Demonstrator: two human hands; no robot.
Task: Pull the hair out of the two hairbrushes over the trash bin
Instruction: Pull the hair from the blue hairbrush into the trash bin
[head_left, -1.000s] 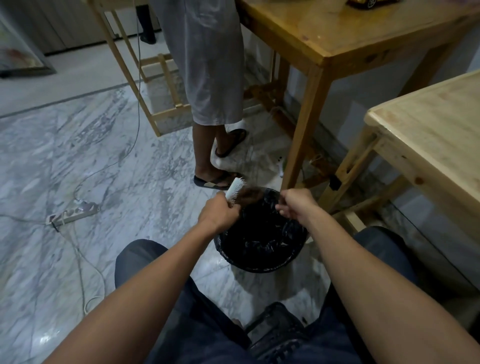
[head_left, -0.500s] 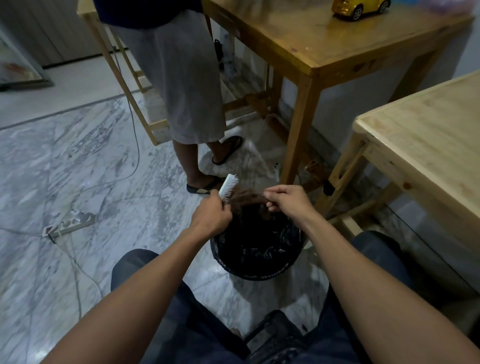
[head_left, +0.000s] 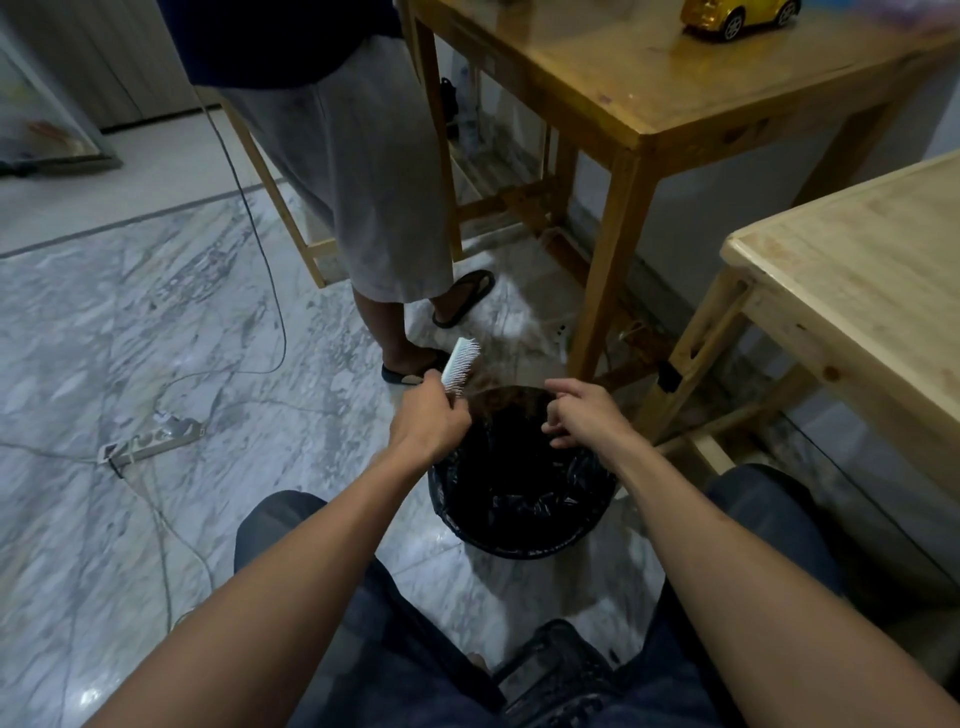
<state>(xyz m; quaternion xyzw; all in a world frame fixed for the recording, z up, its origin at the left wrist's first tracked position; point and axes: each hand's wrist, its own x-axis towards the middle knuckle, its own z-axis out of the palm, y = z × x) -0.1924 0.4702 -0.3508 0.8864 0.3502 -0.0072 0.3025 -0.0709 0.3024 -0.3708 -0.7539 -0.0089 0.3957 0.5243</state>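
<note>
My left hand (head_left: 428, 423) grips the handle of a white hairbrush (head_left: 460, 362), bristles facing right, above the far left rim of the trash bin (head_left: 587, 514). The bin is round, lined with a black bag, and stands on the floor between my knees. A blurry brown tuft of hair (head_left: 501, 399) stretches from the bristles to the fingertips of my right hand (head_left: 584, 413) over the bin. That hand's thumb and forefinger meet the tuft's end, while the other fingers are loosely spread. Only one hairbrush is in view.
A person in grey shorts and sandals (head_left: 363, 171) stands just beyond the bin. A wooden table (head_left: 649, 88) with a yellow toy car (head_left: 737, 15) is behind, and a paler table (head_left: 857, 291) is at the right. A power strip (head_left: 153, 439) and cables lie on the marble floor to the left.
My right hand has drawn the hair tuft a little further right, away from the brush, and its fingers have loosened. The brush stays over the bin's rim. The camera has tilted up.
</note>
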